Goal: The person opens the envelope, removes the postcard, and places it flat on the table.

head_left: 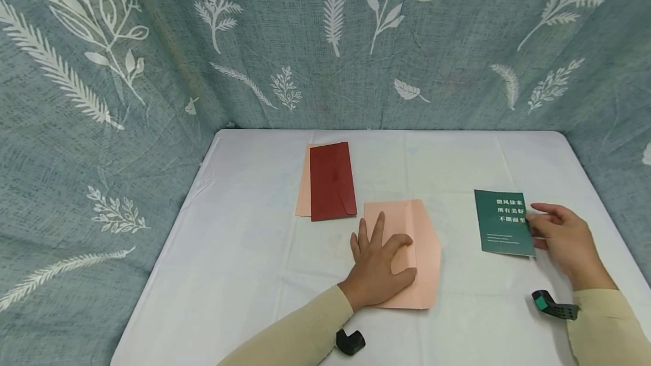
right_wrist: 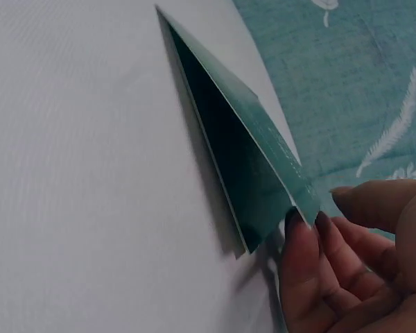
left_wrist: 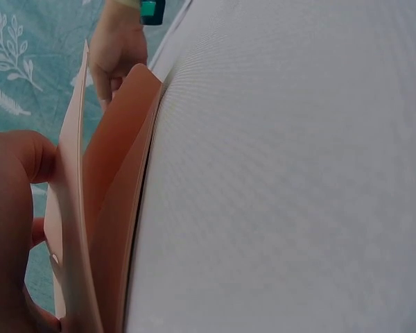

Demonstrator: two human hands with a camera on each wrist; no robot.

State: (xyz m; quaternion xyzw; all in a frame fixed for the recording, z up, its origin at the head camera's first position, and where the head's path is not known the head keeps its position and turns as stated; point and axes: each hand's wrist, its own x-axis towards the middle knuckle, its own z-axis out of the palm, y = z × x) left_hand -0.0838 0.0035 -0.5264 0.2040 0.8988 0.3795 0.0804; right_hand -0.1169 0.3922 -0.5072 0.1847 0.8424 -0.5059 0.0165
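My left hand (head_left: 378, 267) rests on a pale pink envelope (head_left: 427, 264), its fingers spread over the paper. The envelope's pointed flap lies unfolded to the right. In the left wrist view, a gap shows between the envelope's raised upper layer (left_wrist: 71, 166) and the orange-looking inner side (left_wrist: 118, 146). To the right, my right hand (head_left: 564, 236) pinches the right edge of a dark green folded card (head_left: 500, 227) with white print. The right wrist view shows the card's two leaves (right_wrist: 243, 118) standing apart at that edge, with fingertips on both sides of the upper leaf.
Beyond my left hand, a dark red envelope (head_left: 330, 185) lies partly over another pale pink one (head_left: 303, 194). All lie on a table with a white cloth (head_left: 229, 258). A blue-green leaf-patterned curtain (head_left: 305, 27) hangs behind the table and along its sides.
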